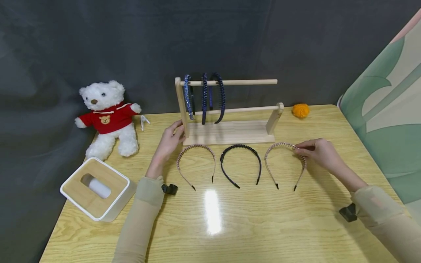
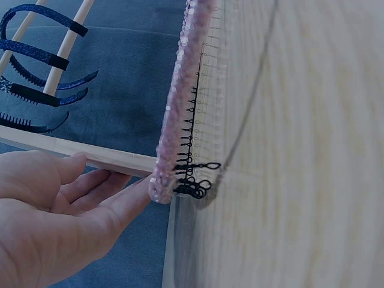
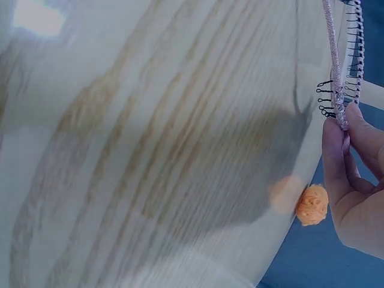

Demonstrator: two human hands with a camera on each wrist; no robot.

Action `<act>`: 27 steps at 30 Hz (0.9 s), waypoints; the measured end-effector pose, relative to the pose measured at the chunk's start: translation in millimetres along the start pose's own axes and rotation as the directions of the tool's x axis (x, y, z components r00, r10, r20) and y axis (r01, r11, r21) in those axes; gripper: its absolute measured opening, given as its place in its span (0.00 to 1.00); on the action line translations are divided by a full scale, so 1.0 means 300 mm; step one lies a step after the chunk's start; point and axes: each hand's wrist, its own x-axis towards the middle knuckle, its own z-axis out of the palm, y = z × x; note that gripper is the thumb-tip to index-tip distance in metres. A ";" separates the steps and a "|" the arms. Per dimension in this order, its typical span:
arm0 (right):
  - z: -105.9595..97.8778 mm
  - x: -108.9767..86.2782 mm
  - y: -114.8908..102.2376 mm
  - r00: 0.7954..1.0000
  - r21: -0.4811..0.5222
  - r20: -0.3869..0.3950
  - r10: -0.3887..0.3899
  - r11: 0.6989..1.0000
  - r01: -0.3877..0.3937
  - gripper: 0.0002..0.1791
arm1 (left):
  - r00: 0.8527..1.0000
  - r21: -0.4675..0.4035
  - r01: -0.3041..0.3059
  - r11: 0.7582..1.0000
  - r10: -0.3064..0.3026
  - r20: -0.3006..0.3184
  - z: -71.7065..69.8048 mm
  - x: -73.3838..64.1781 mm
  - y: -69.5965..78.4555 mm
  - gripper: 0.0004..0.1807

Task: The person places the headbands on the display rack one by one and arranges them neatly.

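You are pinching the right pink band (image 1: 281, 144) between the thumb and fingers of your right hand (image 1: 320, 151), at the right shoulder of its arch, as it is lying on the right of a row of three on the desk (image 1: 256, 230), just in front of the rack (image 1: 236, 132). The slim, glittering arch is curving away from you, its two dark-tipped ends pointing your way. Your left hand (image 1: 169, 137) is gripping the rack low at its left end, beside the left pink band (image 1: 196, 145); the black band (image 1: 240, 146) is resting between the two pink ones. Three blue bands (image 1: 205, 98) are hanging from the upper rod (image 1: 251, 82), bunched toward the left post.

The right wrist view is revealing what the head view is leaving too small to read: dark wire loops (image 3: 324, 99) standing out from the pinched band like comb teeth. The left wrist view is showing similar loops beneath the left pink band's sparkling surface. Only the head view is taking in the white bear (image 1: 110, 120) in its red top and the wood-lidded box (image 1: 74, 182), while the orange ball (image 1: 300, 110) is appearing in the right wrist view too, near your fingers there.
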 end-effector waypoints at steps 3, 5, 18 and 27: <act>-0.007 -0.008 -0.006 1.000 0.034 -0.001 -0.007 0.999 0.007 0.11 | 1.000 -0.004 0.000 1.000 0.000 0.003 0.000 -0.001 0.001 0.27; -0.013 -0.011 -0.010 1.000 0.057 -0.004 -0.015 0.998 0.015 0.11 | 1.000 -0.004 0.000 1.000 0.000 0.003 0.000 -0.001 0.001 0.27; -0.038 -0.033 -0.017 1.000 0.114 -0.023 0.006 0.993 -0.004 0.09 | 1.000 0.002 0.002 1.000 -0.002 -0.002 0.000 -0.001 0.000 0.27; -0.054 -0.048 -0.020 1.000 0.190 -0.009 0.013 0.982 -0.011 0.09 | 1.000 0.003 0.001 1.000 -0.001 0.001 0.004 -0.004 0.005 0.27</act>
